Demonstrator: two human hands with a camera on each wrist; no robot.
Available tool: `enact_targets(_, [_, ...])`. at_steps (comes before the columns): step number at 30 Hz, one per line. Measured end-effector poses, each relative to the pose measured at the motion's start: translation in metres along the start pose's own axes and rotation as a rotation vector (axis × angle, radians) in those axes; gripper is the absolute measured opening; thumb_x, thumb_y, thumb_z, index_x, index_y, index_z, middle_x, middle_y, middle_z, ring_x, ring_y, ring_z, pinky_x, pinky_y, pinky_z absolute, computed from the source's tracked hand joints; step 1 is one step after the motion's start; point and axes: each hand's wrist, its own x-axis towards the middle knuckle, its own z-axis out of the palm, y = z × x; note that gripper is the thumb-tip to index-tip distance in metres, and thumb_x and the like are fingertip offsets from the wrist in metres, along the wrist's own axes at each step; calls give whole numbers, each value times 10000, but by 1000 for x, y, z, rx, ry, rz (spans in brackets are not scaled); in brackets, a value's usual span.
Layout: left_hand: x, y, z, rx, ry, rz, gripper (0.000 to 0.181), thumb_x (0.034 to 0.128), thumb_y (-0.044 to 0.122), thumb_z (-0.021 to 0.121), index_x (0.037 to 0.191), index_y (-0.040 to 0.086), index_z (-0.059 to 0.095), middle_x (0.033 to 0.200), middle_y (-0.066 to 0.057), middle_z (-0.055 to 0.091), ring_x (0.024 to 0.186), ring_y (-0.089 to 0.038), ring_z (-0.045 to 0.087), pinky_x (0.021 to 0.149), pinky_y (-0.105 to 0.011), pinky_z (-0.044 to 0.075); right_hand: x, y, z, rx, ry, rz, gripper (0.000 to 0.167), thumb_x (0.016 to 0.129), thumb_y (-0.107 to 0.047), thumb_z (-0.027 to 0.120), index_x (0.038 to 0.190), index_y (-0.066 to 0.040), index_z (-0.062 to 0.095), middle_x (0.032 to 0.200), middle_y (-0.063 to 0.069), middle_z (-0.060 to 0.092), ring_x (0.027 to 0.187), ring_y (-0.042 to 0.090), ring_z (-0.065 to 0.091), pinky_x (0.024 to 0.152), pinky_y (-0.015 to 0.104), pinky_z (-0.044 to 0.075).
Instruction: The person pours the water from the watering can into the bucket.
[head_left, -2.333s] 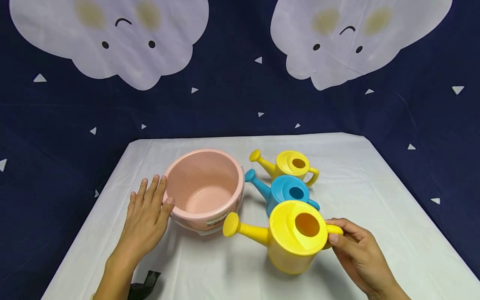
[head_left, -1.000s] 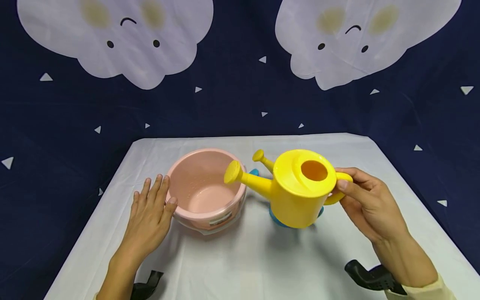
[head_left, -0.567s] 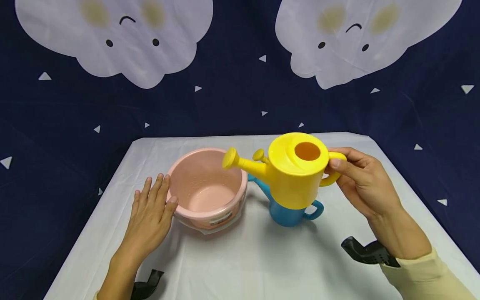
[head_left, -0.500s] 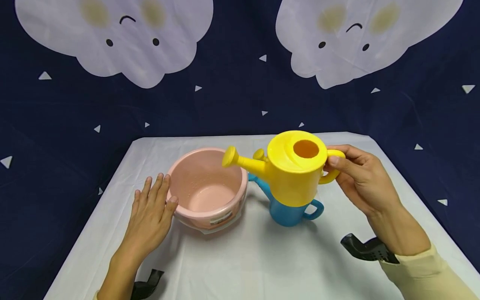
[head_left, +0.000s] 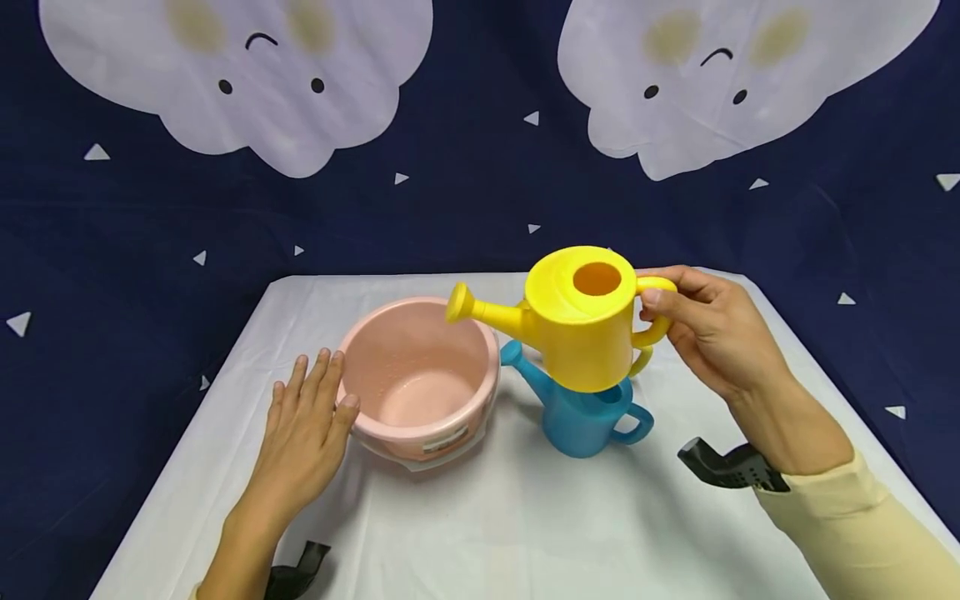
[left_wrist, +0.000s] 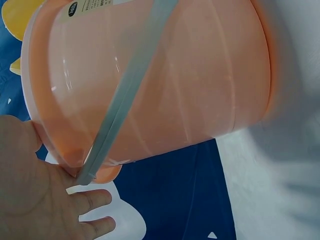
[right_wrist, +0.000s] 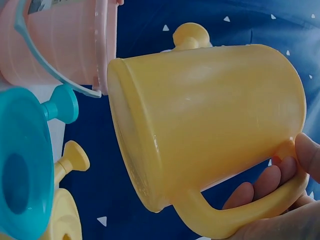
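My right hand (head_left: 720,337) grips the handle of a yellow watering can (head_left: 581,333), thumb on top and fingers curled through the loop. The can hangs in the air, roughly upright, with its spout pointing left towards a pink bucket (head_left: 390,447). Below it a blue watering can (head_left: 577,425) stands on the table, its top partly covered. A second yellow watering can (right_wrist: 65,215) shows in the right wrist view; in the head view it is nearly all hidden. My left hand (head_left: 303,442) rests with straight fingers against the bucket's left rim.
A white cloth covers the table (head_left: 465,533). Behind it hangs a dark blue backdrop (head_left: 465,217) with clouds and small triangles. The bucket's grey carrying handle (left_wrist: 127,82) hangs along its side. A black camera mount (head_left: 731,467) sits on the right wrist.
My right hand has lifted the yellow watering can from the front of the table, up and back over the blue one. The left hand and the bucket stay in place.
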Motion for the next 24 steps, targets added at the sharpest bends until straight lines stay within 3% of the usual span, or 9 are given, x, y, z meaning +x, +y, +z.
enact_targets(12, [0,0,1,2,3,-3,574,1027,396,285,1525,145,151,1587,-141,160,1489,-314,-14,1183,-536,-59,13,-6,10,-43,15,60,161,882,-24,624,1031,-10,684,960,24,666,830,151,556,780,197,508])
enact_targets(24, [1,1,0,18,8,-4,575,1025,400,290,1522,134,172,1584,-139,174,1488,-316,-1,1174,-566,-10,25,-7,18,-182,53,134,239,853,-139,691,1067,-31,683,1009,3,662,1050,208,505,845,174,492])
